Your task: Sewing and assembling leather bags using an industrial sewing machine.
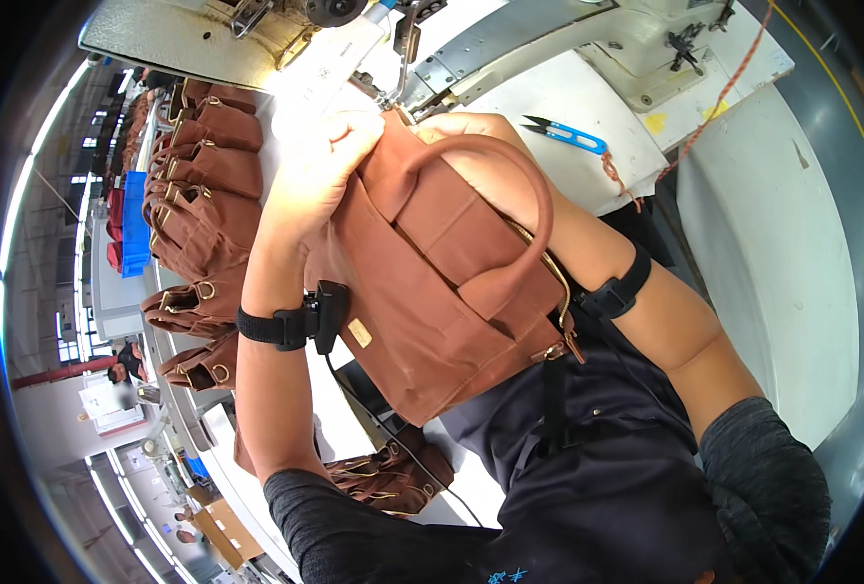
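Note:
A brown handbag (383, 302) lies tilted across my lap, its upper end by the sewing machine (495, 44). My left hand (325, 161) is closed on the bag's upper left edge, thumb and fingers pinched together. Behind the rounded carrying handle (546, 209), my right hand (495, 180) grips the same upper end from the other side, its fingertips partly hidden by the bag. A small gold plate (359, 333) sits on the front panel. The zipper pull (553, 350) hangs at the lower right corner. Where the bag's top end meets the machine's needle area is hard to make out.
Blue-handled thread snips (573, 136) rest on the white table right of the machine, beside an orange cord (709, 122). Several similar brown bags (208, 161) line the left side. More brown bags (393, 482) lie below the table edge. Other people sit far left.

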`<action>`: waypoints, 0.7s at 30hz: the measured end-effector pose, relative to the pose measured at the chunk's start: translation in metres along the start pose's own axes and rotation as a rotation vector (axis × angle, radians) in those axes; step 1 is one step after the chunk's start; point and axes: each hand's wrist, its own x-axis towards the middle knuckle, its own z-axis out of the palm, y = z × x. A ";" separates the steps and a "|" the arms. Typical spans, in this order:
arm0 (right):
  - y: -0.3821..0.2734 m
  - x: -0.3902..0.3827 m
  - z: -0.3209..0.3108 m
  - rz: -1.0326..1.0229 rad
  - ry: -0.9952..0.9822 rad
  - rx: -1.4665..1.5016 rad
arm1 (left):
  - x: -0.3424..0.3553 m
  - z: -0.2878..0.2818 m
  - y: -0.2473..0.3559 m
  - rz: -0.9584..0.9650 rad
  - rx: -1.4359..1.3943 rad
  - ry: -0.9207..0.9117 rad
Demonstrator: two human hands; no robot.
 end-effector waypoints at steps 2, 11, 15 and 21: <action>0.001 -0.001 0.003 0.060 0.045 0.012 | 0.003 -0.001 0.000 -0.021 -0.065 0.013; -0.004 -0.006 0.013 0.106 0.096 0.120 | 0.003 0.004 0.006 -0.062 -0.171 0.003; -0.001 -0.007 0.015 0.039 0.104 0.088 | 0.006 0.001 0.004 -0.057 -0.113 0.002; -0.003 -0.007 0.011 0.079 0.075 0.064 | 0.004 0.001 0.000 0.072 -0.093 -0.010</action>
